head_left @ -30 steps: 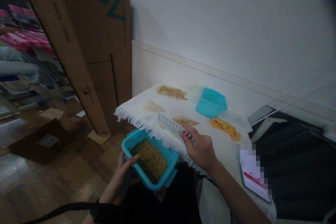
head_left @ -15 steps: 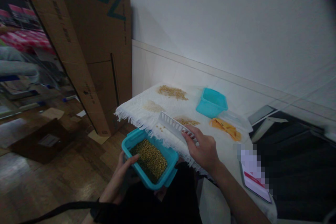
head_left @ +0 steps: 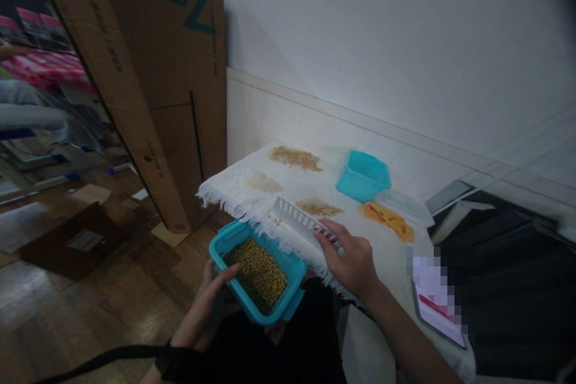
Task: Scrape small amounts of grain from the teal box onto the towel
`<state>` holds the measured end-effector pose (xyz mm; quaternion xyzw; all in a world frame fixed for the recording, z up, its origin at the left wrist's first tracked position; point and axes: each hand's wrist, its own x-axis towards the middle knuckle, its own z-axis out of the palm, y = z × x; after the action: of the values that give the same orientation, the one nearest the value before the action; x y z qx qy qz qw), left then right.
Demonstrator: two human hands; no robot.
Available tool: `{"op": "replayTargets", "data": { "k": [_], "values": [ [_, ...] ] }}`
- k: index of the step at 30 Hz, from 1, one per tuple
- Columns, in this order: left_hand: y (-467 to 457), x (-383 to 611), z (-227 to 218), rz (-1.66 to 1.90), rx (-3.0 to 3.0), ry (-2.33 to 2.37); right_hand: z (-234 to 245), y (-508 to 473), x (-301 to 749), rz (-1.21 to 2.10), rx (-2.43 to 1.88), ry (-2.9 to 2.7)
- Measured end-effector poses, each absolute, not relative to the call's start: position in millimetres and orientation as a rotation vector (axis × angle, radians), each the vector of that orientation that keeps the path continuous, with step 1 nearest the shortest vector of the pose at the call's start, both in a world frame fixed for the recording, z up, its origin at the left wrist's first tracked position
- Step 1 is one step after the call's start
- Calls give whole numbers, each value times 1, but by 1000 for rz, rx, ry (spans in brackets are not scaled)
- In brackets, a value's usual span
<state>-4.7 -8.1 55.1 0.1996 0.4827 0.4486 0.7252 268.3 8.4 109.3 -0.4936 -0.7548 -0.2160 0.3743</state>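
Observation:
My left hand (head_left: 213,294) grips a teal plastic box (head_left: 292,267) just below the table's front edge, thumb over its rim. Inside the box lie yellowish soybeans (head_left: 265,270) and smaller green beans (head_left: 245,279). With my right hand (head_left: 348,255) I pinch a white slotted plastic strip (head_left: 299,222), its long side on the cloth near the edge. A few loose beans lie on the cloth between strip and fringe. Behind the strip is a pile of soybeans (head_left: 321,209). Farther back are another soybean pile (head_left: 294,158) and a pale grain pile (head_left: 262,182).
A second teal box (head_left: 360,183) stands on the white fringed tablecloth (head_left: 234,183) by the wall. Beside it lie an orange cloth-like item (head_left: 387,221) and a clear lid (head_left: 407,207). A tablet-like device (head_left: 443,318) rests at right. A tall cardboard box (head_left: 180,102) stands left.
The slotted strip and my right hand have shifted slightly down, toward the table's front edge. The box in my left hand stays almost where it was.

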Motion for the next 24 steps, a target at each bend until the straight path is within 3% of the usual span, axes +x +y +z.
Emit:
{"op": "replayTargets", "data": {
  "k": [24],
  "values": [
    [-6,-10,55,1022,470,1079,107,-10,242,-430,-1054,-2074]
  ]
}}
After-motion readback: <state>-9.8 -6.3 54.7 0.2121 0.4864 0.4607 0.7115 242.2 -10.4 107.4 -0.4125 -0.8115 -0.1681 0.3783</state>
